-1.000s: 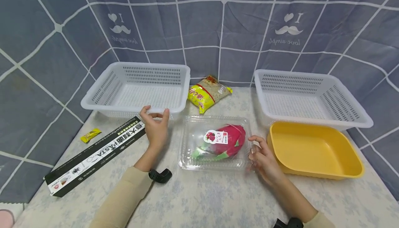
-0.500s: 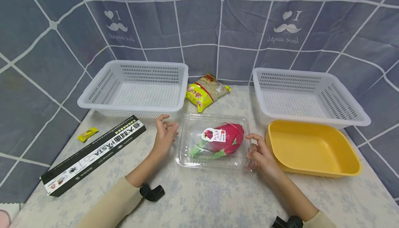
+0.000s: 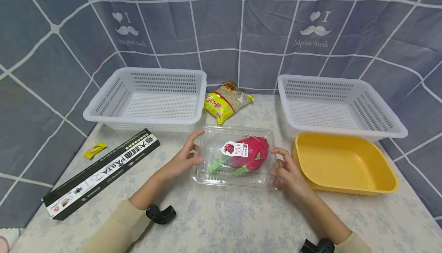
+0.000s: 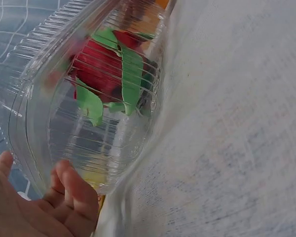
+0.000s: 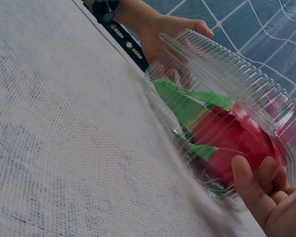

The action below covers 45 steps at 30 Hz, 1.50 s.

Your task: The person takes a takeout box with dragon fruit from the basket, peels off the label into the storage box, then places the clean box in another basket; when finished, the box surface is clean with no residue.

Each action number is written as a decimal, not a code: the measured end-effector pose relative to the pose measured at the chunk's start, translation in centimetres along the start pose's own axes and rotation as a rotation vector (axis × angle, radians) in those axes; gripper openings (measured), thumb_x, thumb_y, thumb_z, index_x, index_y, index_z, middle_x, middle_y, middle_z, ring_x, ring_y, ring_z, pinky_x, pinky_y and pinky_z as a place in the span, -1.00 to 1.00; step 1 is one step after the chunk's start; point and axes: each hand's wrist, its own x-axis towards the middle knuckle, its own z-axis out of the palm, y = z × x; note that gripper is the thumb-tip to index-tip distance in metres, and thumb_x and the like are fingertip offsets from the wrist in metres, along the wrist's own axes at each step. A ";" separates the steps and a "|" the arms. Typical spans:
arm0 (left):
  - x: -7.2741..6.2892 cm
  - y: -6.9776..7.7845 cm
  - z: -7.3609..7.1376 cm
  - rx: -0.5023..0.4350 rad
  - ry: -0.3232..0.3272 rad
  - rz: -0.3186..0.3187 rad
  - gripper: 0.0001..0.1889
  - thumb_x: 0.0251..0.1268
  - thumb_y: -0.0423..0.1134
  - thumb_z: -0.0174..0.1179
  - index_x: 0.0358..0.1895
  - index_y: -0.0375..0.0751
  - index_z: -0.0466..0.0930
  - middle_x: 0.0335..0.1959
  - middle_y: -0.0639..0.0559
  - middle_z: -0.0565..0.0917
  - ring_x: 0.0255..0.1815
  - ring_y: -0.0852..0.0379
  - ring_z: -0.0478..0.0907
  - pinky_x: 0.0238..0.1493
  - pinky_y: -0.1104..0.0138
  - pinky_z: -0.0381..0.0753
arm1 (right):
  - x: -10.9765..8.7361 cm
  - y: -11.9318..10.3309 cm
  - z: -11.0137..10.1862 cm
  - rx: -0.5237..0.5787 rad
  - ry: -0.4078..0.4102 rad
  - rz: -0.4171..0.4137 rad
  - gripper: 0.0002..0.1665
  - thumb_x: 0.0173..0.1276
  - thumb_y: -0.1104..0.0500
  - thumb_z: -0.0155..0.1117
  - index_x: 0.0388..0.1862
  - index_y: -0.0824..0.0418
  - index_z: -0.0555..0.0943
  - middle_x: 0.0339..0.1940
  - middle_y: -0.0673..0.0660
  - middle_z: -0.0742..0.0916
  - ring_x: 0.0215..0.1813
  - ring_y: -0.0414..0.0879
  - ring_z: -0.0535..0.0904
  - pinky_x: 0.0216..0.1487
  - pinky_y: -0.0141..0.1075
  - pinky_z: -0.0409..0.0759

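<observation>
A clear plastic clamshell box (image 3: 214, 139) sits on the table, with a red dragon fruit (image 3: 257, 155) inside. The fruit has green leaf tips and a white label lies over it. My left hand (image 3: 184, 157) grips the box's left end, thumb and index finger spread along the edge. At the opposite end my right hand (image 3: 290, 172) holds the box by its side. Up close, the left wrist view has the left hand (image 4: 49, 202) with curled fingers against the ribbed wall. The right wrist view catches the right thumb and fingers (image 5: 254, 190) at the near corner.
Two white perforated baskets (image 3: 203, 91) (image 3: 386, 130) stand at the back left and right. A yellow tub (image 3: 345, 161) is right of the box. Behind lies a yellow snack bag (image 3: 226, 103). A black pasta box (image 3: 103, 172) and a small yellow packet (image 3: 94, 150) lie left.
My left hand has come down from the left basket's front rim to the left end of the clamshell box and taken hold there. The right hand stays on its end.
</observation>
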 end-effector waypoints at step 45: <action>0.3 -0.4 0.0 -0.261 -0.080 -0.053 -0.16 0.17 -0.42 0.24 0.41 -0.13 -0.13 -0.62 0.02 0.35 -0.81 0.20 0.40 -0.76 0.44 0.32 | 1.5 -6.5 1.1 -0.846 0.101 0.013 -0.42 0.24 0.13 0.42 0.17 0.25 0.41 -0.49 0.08 0.45 -0.48 -0.11 0.34 -0.48 -0.35 0.33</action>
